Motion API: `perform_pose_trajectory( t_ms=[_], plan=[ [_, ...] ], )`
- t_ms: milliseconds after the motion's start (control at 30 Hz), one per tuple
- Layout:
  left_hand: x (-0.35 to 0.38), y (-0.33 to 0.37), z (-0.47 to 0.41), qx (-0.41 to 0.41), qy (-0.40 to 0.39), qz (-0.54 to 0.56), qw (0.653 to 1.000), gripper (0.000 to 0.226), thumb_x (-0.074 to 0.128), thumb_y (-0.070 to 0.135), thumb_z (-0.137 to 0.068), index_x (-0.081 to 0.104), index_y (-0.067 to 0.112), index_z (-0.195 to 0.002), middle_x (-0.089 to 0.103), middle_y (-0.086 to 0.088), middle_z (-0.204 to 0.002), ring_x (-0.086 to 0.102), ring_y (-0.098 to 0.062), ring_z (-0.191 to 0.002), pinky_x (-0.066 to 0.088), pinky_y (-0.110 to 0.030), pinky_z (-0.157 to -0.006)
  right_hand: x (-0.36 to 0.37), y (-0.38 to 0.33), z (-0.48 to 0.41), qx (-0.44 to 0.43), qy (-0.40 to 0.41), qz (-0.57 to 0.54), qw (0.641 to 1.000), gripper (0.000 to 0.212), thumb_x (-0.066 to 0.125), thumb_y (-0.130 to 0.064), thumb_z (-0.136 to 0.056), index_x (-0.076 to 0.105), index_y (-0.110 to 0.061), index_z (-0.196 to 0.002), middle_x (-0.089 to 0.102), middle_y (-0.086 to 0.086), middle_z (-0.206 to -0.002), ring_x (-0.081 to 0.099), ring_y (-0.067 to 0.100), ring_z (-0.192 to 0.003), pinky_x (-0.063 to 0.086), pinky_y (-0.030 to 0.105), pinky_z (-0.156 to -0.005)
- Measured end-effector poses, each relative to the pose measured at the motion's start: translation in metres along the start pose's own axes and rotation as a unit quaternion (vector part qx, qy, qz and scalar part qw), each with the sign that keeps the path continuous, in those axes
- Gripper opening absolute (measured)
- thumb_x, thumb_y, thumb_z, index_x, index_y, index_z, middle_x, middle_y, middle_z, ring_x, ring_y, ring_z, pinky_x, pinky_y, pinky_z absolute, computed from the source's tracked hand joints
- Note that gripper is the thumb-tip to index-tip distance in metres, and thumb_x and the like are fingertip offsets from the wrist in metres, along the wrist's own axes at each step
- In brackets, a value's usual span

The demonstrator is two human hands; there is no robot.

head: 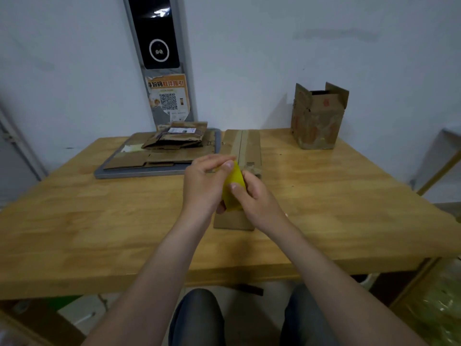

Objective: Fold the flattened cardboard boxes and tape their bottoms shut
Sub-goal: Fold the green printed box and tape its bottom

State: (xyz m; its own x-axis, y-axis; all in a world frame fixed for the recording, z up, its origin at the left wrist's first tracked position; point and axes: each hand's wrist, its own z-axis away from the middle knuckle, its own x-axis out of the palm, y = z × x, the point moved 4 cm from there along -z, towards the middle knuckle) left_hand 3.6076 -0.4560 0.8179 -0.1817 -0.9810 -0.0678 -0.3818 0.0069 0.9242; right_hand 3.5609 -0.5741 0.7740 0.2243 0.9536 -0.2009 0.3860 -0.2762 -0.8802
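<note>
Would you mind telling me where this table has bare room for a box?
The light wooden table is bare front left, nearer than the grey tray of flattened cardboard, and front right, between the long brown cardboard box and the upright open brown box. Crowded: the middle, where left hand and right hand hold yellow tape.

The left forearm (159, 258) and right forearm (321, 258) reach forward, bare, and converge. The left hand (203, 188) curls round the tape (235, 177), thumb on top; the right hand (257, 196) grips its other side, thumb pressed on its face
</note>
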Motion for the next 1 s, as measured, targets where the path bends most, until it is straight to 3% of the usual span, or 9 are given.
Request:
perform_pose_trajectory(
  t_ms=[167, 267, 333, 433, 533, 633, 767, 833, 1000],
  plan=[
    [0.013, 0.005, 0.007, 0.06, -0.027, 0.019, 0.998, 0.025, 0.07, 0.012, -0.096, 0.08, 0.035, -0.094, 0.078, 0.008, -0.104, 0.069, 0.001, -0.102, 0.054, -0.016, -0.086, -0.018, -0.004, 0.004, 0.112, -0.019, 0.091, 0.989, 0.037, 0.046, -0.039, -0.107, 0.063, -0.007, -0.1, 0.074, 0.013, -0.071, 0.074, 0.026, -0.062, 0.06, 0.046, -0.071],
    [0.01, -0.009, -0.003, 0.001, -0.007, 0.047, 0.999, 0.028, 0.059, 0.009, -0.102, 0.077, 0.031, -0.102, 0.078, 0.011, -0.096, 0.071, 0.004, -0.088, 0.052, -0.014, -0.072, -0.022, -0.003, 0.019, 0.071, -0.02, 0.068, 0.995, 0.023, 0.056, -0.036, -0.103, 0.06, -0.014, -0.098, 0.074, 0.004, -0.074, 0.074, 0.026, -0.062, 0.059, 0.036, -0.062],
    [0.012, -0.02, -0.01, -0.032, -0.023, 0.055, 0.998, 0.034, 0.049, 0.003, -0.106, 0.07, 0.027, -0.12, 0.073, 0.003, -0.103, 0.073, -0.001, -0.083, 0.053, -0.016, -0.07, -0.023, -0.002, 0.023, 0.053, -0.019, 0.095, 0.994, 0.011, 0.059, -0.038, -0.1, 0.059, -0.028, -0.096, 0.074, -0.001, -0.077, 0.074, 0.02, -0.063, 0.056, 0.029, -0.061],
    [0.014, -0.037, -0.018, -0.074, -0.061, 0.077, 0.992, 0.056, 0.046, 0.001, -0.107, 0.042, 0.028, -0.155, 0.072, -0.003, -0.099, 0.073, -0.005, -0.085, 0.055, -0.018, -0.074, -0.024, 0.001, 0.02, 0.054, -0.003, 0.134, 0.989, 0.017, 0.056, -0.047, -0.097, 0.058, -0.031, -0.091, 0.073, -0.002, -0.075, 0.073, 0.014, -0.06, 0.053, 0.031, -0.058],
    [0.01, -0.049, -0.026, -0.104, -0.076, 0.103, 0.986, 0.07, 0.055, 0.002, -0.103, 0.022, 0.018, -0.163, 0.079, 0.001, -0.091, 0.076, -0.009, -0.084, 0.058, -0.022, -0.072, -0.028, 0.002, 0.015, 0.057, -0.005, 0.184, 0.981, 0.018, 0.056, -0.048, -0.097, 0.058, -0.032, -0.089, 0.072, -0.005, -0.07, 0.071, 0.011, -0.057, 0.052, 0.031, -0.056],
    [0.001, -0.055, -0.038, -0.162, -0.039, 0.079, 0.983, 0.075, 0.072, 0.014, -0.095, 0.031, 0.018, -0.158, 0.079, -0.002, -0.09, 0.077, -0.012, -0.08, 0.063, -0.031, -0.07, -0.038, 0.001, 0.008, 0.063, -0.032, 0.233, 0.97, 0.012, 0.056, -0.046, -0.099, 0.058, -0.036, -0.092, 0.073, -0.005, -0.068, 0.071, 0.01, -0.054, 0.052, 0.029, -0.054],
    [-0.003, -0.056, -0.055, -0.175, -0.123, 0.021, 0.977, 0.029, 0.07, 0.026, -0.098, 0.068, 0.015, -0.124, 0.08, -0.006, -0.097, 0.078, -0.021, -0.093, 0.063, -0.04, -0.082, -0.053, 0.0, -0.002, 0.075, -0.073, 0.284, 0.953, 0.013, 0.057, -0.047, -0.098, 0.059, -0.035, -0.095, 0.074, 0.002, -0.071, 0.07, 0.011, -0.054, 0.059, 0.038, -0.061],
    [-0.005, -0.057, -0.059, -0.17, -0.154, 0.026, 0.973, 0.014, 0.072, 0.029, -0.096, 0.077, 0.02, -0.105, 0.08, -0.004, -0.098, 0.077, -0.021, -0.098, 0.063, -0.045, -0.086, -0.058, -0.002, -0.006, 0.078, -0.088, 0.317, 0.941, 0.015, 0.056, -0.048, -0.098, 0.06, -0.034, -0.094, 0.073, -0.001, -0.065, 0.07, 0.009, -0.053, 0.06, 0.041, -0.064],
    [-0.009, -0.058, -0.069, -0.146, -0.097, 0.019, 0.984, 0.008, 0.079, 0.035, -0.087, 0.084, 0.029, -0.091, 0.079, 0.008, -0.099, 0.072, -0.013, -0.1, 0.059, -0.034, -0.079, -0.075, -0.005, -0.017, 0.077, -0.083, 0.313, 0.943, 0.016, 0.059, -0.043, -0.099, 0.061, -0.032, -0.087, 0.069, -0.011, -0.058, 0.07, 0.01, -0.052, 0.057, 0.034, -0.058]
  ],
)
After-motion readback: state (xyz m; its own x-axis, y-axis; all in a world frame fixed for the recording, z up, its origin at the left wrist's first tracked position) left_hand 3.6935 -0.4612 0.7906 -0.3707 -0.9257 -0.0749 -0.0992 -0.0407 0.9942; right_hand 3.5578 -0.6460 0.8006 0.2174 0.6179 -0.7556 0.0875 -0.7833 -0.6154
